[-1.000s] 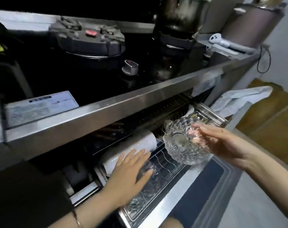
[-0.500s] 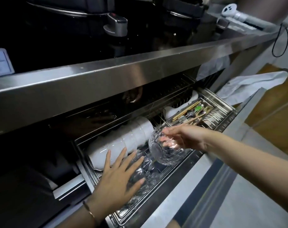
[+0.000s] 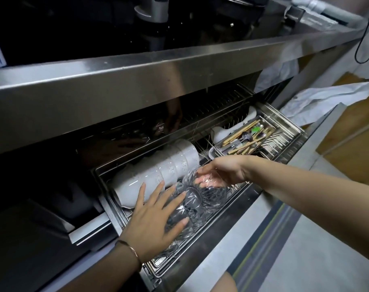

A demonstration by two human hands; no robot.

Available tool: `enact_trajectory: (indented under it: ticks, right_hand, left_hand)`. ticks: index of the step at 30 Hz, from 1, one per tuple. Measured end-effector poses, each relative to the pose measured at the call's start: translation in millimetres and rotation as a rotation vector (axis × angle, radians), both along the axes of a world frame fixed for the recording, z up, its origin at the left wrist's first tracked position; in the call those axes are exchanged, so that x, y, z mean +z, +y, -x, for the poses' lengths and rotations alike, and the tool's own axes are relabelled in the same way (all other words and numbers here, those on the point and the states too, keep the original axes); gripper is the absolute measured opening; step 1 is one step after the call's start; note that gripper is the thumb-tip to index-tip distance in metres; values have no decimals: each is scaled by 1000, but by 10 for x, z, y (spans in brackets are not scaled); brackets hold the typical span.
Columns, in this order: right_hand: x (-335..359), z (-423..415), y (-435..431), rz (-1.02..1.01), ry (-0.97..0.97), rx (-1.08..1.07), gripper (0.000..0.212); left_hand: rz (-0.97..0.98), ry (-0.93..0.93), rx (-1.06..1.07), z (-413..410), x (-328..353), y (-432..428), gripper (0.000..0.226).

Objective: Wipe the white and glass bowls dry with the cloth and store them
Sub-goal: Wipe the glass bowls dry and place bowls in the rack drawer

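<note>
The right grip (image 3: 219, 173) holds a glass bowl (image 3: 214, 196) on its side in the drawer rack (image 3: 289, 131), at 5 o'clock from the stacked white bowls (image 3: 168, 167). The left grip (image 3: 156, 220) lies flat at the bowl's 8 o'clock.

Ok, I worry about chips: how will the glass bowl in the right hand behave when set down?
Likely stiff and brittle: the glass bowl is faceted glass meeting other bowls, so knocks may chip it. Its thick facets suggest weight. Laid sideways like them, it might roll.

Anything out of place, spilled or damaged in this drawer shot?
Nothing spilled or broken. The white bowls and glass bowls lie on their sides in the rack. Only a white cloth draped over the drawer front's far end looks stray.
</note>
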State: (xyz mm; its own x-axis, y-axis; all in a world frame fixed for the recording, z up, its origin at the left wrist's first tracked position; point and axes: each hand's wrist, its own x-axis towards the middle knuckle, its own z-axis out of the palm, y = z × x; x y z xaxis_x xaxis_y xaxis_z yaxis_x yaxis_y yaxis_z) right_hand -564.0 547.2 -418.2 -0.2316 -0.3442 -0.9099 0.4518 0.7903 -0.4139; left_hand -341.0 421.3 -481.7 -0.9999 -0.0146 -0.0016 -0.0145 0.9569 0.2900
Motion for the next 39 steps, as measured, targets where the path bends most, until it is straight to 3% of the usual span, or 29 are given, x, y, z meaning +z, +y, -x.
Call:
enact_trajectory:
  ticks: [7,26,29,32,35,39]
  right_hand:
    - [-132,-116,-111,-13,-49,63,16]
    - [-110,-197,-121,-27,42,266,22]
    - [52,-227,-111,-58,277,367,16]
    - [261,-321,-67,90,554,153,23]
    - [626,-583,35,235,680,51,23]
    - [1211,-1010,121,448,802,1,25]
  left_hand:
    - [-51,10,10,-5,12,2,57]
    - [-156,-54,23,9,90,-4,61]
    - [-136,-81,23,3,115,5,59]
    - [-136,-112,23,3,117,-5,58]
    - [-132,-142,3,-4,176,-4,62]
    - [-197,-45,-74,-35,604,9,75]
